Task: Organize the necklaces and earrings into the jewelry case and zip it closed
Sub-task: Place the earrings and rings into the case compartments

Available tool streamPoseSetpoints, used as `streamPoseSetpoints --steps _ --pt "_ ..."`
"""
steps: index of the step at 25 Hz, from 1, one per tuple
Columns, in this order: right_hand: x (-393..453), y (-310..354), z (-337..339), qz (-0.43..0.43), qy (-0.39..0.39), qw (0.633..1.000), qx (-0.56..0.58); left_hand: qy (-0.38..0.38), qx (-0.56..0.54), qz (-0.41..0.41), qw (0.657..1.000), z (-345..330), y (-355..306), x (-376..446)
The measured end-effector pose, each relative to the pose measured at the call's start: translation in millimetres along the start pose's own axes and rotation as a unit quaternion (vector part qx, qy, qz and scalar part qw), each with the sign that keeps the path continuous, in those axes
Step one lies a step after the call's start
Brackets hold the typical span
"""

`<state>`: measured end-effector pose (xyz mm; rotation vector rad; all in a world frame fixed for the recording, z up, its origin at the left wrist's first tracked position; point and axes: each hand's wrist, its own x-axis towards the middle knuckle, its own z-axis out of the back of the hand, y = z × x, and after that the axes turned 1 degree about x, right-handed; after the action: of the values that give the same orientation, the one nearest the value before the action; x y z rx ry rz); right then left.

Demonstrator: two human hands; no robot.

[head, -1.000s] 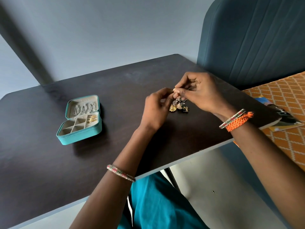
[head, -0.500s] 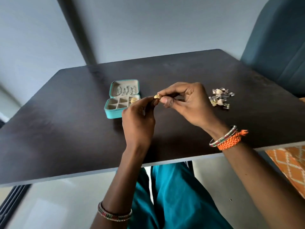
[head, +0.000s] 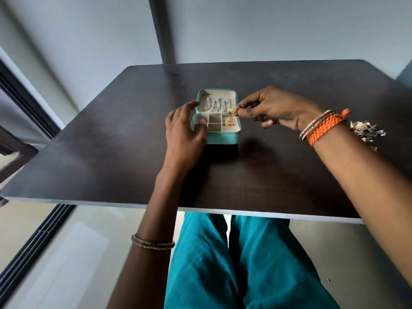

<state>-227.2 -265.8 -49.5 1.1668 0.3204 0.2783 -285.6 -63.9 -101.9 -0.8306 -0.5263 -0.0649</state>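
Carried the gold earring (head: 233,111) from mid-table to just above the open case (head: 223,139), pinched in the right hand (head: 274,108). Dropped the left hand (head: 185,128), fingers relaxed, against the case's side. Left more jewelry (head: 365,131) far right, unsorted.

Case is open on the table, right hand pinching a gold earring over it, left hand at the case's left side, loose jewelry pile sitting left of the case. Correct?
Not quite. The head view shows the loose jewelry pile lying to the right of the case, beyond the right wrist, not to its left. The rest holds: the case is open on the table, the right hand pinches a gold earring over it, and the left hand is at the case's left side.
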Motion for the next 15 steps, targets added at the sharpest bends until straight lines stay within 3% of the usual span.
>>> streamPoseSetpoints --steps 5,15 --pt "2.2 2.1 -2.6 -0.062 0.089 0.99 -0.096 0.111 0.045 0.055 0.991 -12.4 5.0 -8.9" --pt "9.4 5.0 -10.9 -0.07 0.099 0.982 -0.145 0.112 0.055 0.042 0.991 -11.5 4.7 -11.6"
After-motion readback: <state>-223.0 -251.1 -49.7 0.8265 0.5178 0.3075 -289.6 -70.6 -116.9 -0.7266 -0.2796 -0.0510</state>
